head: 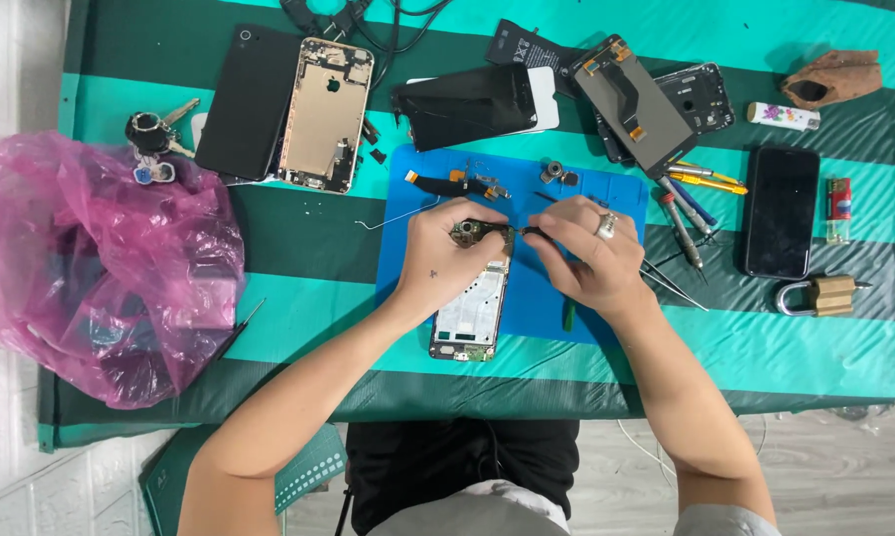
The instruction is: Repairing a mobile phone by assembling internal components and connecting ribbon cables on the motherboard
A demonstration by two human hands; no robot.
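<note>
An opened phone frame lies on a blue work mat, its white inner plate facing up. My left hand holds the top end of the phone, fingers on a small circuit board there. My right hand, with a ring on one finger, pinches a thin dark tool whose tip meets that board. Small loose parts, a flex cable and a camera module, lie at the mat's far edge.
A gold phone chassis and black back cover lie far left, screens and a display panel far middle. Screwdrivers, a black phone, lighters, a padlock sit right. A pink plastic bag and keys occupy the left.
</note>
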